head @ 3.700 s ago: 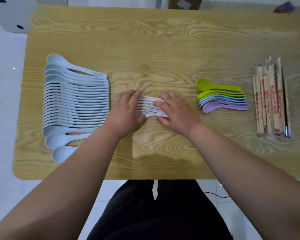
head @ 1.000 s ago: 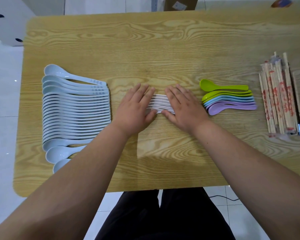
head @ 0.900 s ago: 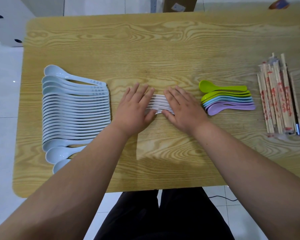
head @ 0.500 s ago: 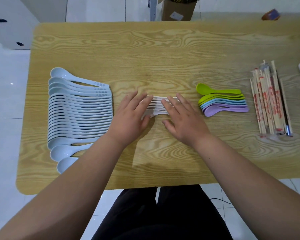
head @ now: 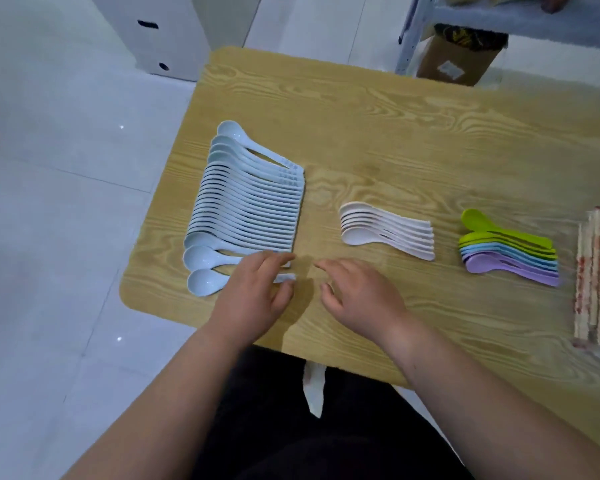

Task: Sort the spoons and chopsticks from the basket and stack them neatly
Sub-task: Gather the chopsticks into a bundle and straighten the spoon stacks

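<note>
Pale blue spoons (head: 246, 206): long overlapped row, 9 o'clock side of bench (head: 395, 133); two nearest lie loose, out of line, close to front edge. Left hand (head: 253, 292) at row's 6 o'clock end, fingers (head: 271, 263) straight, laid on loose handles, gripping nothing. Right hand (head: 357, 296) just beside at 3 o'clock, loosely curled, empty. White spoons (head: 385, 230), coloured spoons (head: 510, 254), chopsticks (head: 596, 278) follow toward 3 o'clock, each grouped. Risk: flat push skews neat row, or slides loose spoon off edge.

The table (head: 395, 140) is pale wood-grain with a smooth, slightly glossy finish; pale blue spoons (head: 250, 206), left of centre, look smooth plastic; chopsticks (head: 596, 271), right edge, sit in clear wrappers.
</note>
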`<state>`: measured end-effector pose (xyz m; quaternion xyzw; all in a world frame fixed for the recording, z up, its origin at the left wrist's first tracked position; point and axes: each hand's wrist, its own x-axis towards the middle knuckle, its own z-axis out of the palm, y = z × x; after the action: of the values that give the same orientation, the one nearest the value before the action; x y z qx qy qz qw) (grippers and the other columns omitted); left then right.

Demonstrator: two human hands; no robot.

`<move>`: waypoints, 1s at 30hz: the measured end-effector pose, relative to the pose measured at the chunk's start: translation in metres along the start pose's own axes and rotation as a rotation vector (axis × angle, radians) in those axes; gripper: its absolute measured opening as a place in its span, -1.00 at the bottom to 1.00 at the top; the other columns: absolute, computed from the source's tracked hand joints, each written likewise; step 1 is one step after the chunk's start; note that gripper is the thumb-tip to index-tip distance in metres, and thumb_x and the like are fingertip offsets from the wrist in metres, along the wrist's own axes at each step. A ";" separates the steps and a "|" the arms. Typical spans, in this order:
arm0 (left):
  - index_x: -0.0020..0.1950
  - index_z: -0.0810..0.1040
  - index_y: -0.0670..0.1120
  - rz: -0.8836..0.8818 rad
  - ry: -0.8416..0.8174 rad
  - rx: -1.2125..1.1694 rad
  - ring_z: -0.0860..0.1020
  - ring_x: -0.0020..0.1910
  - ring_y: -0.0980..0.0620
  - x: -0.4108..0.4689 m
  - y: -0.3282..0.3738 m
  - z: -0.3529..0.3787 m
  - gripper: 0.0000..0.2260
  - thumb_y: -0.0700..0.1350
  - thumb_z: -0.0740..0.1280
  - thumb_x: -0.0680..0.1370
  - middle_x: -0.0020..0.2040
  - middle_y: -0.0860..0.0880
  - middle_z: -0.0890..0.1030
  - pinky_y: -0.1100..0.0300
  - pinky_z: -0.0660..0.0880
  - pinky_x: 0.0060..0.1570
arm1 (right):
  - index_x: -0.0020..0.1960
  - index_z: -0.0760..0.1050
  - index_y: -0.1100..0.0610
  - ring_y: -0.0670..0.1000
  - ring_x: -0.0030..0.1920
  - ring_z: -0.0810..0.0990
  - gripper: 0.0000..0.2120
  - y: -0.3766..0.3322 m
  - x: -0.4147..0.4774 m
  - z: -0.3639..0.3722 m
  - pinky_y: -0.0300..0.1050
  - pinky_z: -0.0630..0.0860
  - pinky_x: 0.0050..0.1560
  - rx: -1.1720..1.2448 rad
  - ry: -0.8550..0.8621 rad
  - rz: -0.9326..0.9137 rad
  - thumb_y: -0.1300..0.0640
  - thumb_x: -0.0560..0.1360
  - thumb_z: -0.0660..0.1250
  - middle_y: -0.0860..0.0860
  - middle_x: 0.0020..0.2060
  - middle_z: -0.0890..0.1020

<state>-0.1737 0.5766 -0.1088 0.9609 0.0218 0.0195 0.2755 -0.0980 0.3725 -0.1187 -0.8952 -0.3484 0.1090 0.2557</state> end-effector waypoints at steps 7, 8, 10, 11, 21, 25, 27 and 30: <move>0.26 0.58 -0.18 -0.033 0.066 0.112 0.54 0.06 -0.16 -0.030 -0.079 -0.045 -0.62 -0.32 0.41 0.44 0.07 -0.13 0.63 -0.06 0.51 0.07 | 0.26 0.56 0.22 0.17 0.17 0.58 -0.61 -0.037 0.040 0.041 0.14 0.53 0.20 -0.071 -0.010 -0.165 0.15 0.45 0.32 0.12 0.13 0.63; 0.24 0.58 -0.20 -0.005 0.075 0.129 0.55 0.04 -0.19 -0.031 -0.093 -0.052 -0.65 -0.29 0.37 0.45 0.07 -0.15 0.63 -0.08 0.51 0.05 | 0.30 0.53 0.21 0.19 0.23 0.54 -0.57 -0.043 0.048 0.047 0.16 0.50 0.27 -0.104 -0.028 -0.159 0.12 0.45 0.33 0.13 0.19 0.60; 0.24 0.58 -0.21 0.017 0.080 0.173 0.55 0.04 -0.21 -0.032 -0.118 -0.064 -0.65 -0.18 0.33 0.47 0.07 -0.18 0.61 -0.10 0.51 0.06 | 0.42 0.45 0.18 0.24 0.40 0.43 -0.46 -0.056 0.059 0.061 0.20 0.40 0.40 -0.186 -0.032 -0.121 0.03 0.47 0.34 0.16 0.36 0.51; 0.25 0.57 -0.21 0.015 0.074 0.189 0.54 0.05 -0.21 -0.033 -0.129 -0.068 -0.63 -0.13 0.35 0.46 0.08 -0.19 0.59 -0.09 0.49 0.09 | 0.46 0.40 0.15 0.25 0.46 0.36 -0.40 -0.061 0.064 0.068 0.21 0.35 0.45 -0.217 -0.029 -0.094 -0.03 0.48 0.36 0.16 0.42 0.46; 0.21 0.46 -0.21 0.038 0.001 0.122 0.49 -0.01 -0.24 -0.026 -0.168 -0.052 -0.46 -0.17 0.52 0.28 0.04 -0.23 0.51 -0.07 0.50 0.08 | 0.56 0.25 0.00 0.17 0.59 0.12 -0.37 -0.075 0.072 0.107 0.24 0.10 0.55 -0.289 -0.109 0.083 -0.17 0.56 0.27 0.11 0.56 0.26; 0.29 0.40 -0.22 -0.034 0.036 0.004 0.48 0.06 -0.19 -0.016 -0.170 -0.049 -0.43 -0.27 0.48 0.32 0.11 -0.24 0.46 0.00 0.48 0.12 | 0.50 0.35 0.04 0.21 0.53 0.25 -0.40 -0.077 0.075 0.108 0.27 0.21 0.51 -0.279 -0.030 0.085 -0.25 0.57 0.11 0.13 0.48 0.37; 0.29 0.40 -0.22 -0.110 0.034 -0.093 0.47 0.06 -0.11 -0.011 -0.168 -0.048 -0.48 -0.29 0.47 0.37 0.12 -0.19 0.45 0.07 0.50 0.04 | 0.47 0.40 0.07 0.23 0.49 0.31 -0.42 -0.074 0.078 0.110 0.31 0.28 0.46 -0.276 0.028 0.076 -0.22 0.57 0.13 0.17 0.44 0.41; 0.28 0.43 -0.21 -0.222 0.020 -0.194 0.46 0.00 0.00 -0.004 -0.167 -0.049 -0.59 -0.24 0.44 0.46 0.09 -0.03 0.41 0.15 0.43 -0.03 | 0.48 0.39 0.07 0.24 0.50 0.29 -0.44 -0.070 0.082 0.114 0.31 0.28 0.46 -0.294 0.074 0.070 -0.20 0.59 0.16 0.20 0.44 0.39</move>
<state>-0.1853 0.7434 -0.1559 0.9212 0.1286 0.0006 0.3672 -0.1200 0.5156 -0.1789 -0.9380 -0.3196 0.0326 0.1305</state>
